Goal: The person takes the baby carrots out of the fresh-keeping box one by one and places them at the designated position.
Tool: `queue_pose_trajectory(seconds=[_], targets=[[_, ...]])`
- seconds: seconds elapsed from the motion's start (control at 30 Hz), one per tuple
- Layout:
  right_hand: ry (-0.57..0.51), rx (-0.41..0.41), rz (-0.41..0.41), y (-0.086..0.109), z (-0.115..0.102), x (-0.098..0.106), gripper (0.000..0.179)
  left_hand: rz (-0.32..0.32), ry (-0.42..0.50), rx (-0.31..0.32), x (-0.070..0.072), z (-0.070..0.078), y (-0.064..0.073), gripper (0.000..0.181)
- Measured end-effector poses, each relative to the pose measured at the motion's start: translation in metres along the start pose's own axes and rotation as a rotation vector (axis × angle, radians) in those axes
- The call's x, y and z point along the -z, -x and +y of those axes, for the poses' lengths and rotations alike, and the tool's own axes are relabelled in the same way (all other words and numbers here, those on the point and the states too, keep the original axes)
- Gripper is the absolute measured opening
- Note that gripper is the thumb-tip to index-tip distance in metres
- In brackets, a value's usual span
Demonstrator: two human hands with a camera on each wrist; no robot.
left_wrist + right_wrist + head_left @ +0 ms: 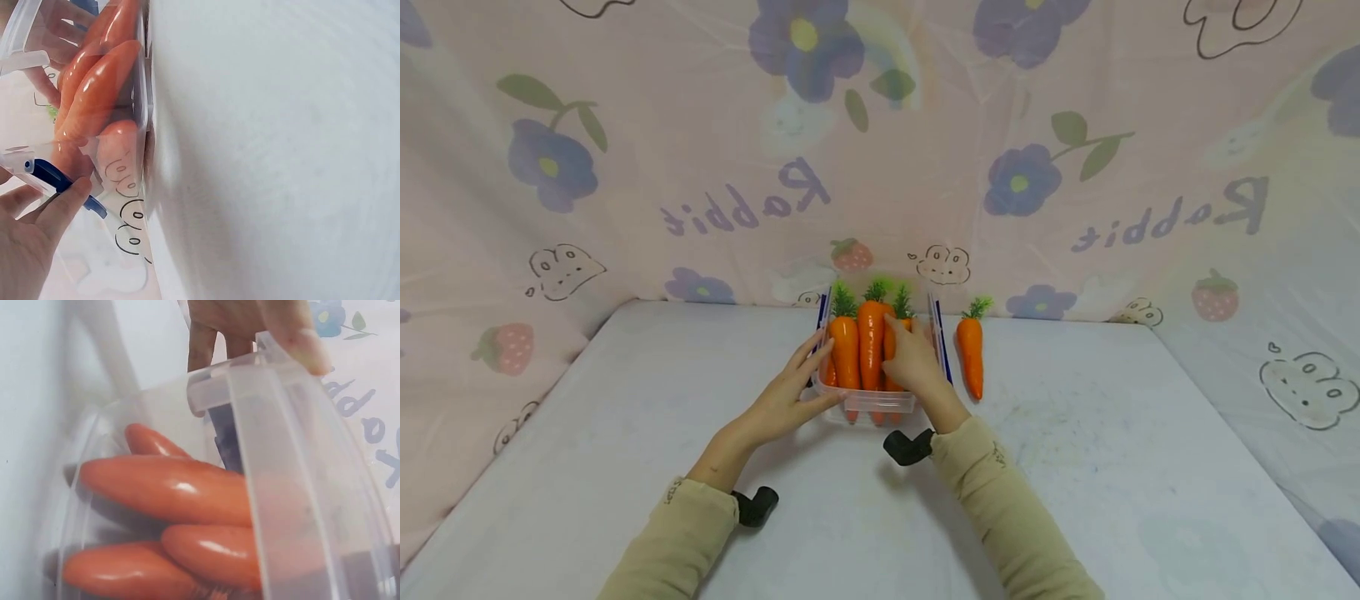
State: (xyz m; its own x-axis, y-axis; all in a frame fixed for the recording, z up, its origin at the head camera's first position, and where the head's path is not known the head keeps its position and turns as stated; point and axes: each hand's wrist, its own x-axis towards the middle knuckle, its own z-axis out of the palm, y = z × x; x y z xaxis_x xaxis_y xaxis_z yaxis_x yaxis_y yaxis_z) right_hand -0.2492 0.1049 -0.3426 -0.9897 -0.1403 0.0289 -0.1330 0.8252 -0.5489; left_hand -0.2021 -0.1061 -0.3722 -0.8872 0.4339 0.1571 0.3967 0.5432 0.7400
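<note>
Head view: left hand (786,403), fingers spread, touches clear box (880,402); right hand (916,358) inside over carrots (871,342), fingers partly hidden, cannot tell grip. Carrots' tips hazy through plastic. Loose carrot (971,352) beside box on table (1112,458).

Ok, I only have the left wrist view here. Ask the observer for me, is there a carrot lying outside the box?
Observer: Yes. In the head view, one loose carrot lies on the white table, just to the right of the clear box and apart from it.
Operator: Which way does its leafy end point?
Observer: Its green top points toward the patterned cloth at the back.
Operator: Is there any writing on that cloth?
Observer: Yes, the head view shows purple lettering that reads "Rabbit" in mirror image, printed in two places.
</note>
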Motion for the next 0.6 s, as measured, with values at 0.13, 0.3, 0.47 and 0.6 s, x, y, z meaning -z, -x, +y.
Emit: queue_pose_trajectory(seconds=[0.13,0.3,0.47,0.6], targets=[[-0.022,0.000,-0.002,0.0018,-0.0003,0.0002,0.077,0.000,0.004,-0.004,0.0001,-0.0001,0.0001,0.079],[-0.090,0.008,0.031,0.0052,0.0011,0.0005,0.075,-0.002,0.021,0.009,0.0004,0.0012,0.0009,0.079],[-0.128,0.024,0.069,0.0074,0.0015,0.0010,0.067,-0.005,0.022,0.002,0.0002,0.0012,0.0010,0.079],[-0.175,0.055,0.140,0.0087,0.0018,0.0003,0.061,-0.004,0.026,0.004,0.0000,0.0014,0.0011,0.079]])
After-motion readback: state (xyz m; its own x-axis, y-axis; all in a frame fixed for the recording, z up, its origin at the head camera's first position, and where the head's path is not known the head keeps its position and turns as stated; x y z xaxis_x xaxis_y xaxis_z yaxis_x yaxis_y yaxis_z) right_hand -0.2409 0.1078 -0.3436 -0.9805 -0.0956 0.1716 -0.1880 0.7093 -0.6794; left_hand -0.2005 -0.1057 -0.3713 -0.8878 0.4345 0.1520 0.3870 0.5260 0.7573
